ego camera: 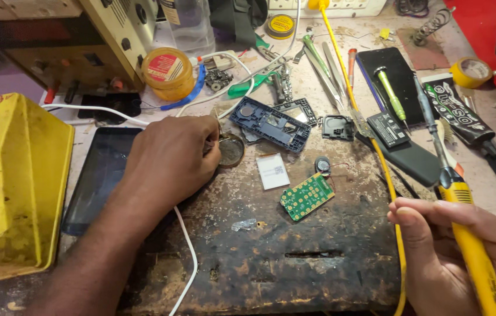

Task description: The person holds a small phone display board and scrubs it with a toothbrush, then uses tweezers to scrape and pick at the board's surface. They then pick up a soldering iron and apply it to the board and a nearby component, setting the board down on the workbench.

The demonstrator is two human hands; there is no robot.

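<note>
Two hands at work: right hand [447, 234] grips yellow-handled soldering iron [464, 228] near bench's right edge, left hand [172, 158] curled beside round metal tin [231, 150]; small green circuit board [307, 196] mid-bench lies untouched, soldering not yet begun.

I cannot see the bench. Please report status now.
Right hand grips yellow soldering iron. Left hand on small round tin. Green circuit board lies untouched between.
</note>
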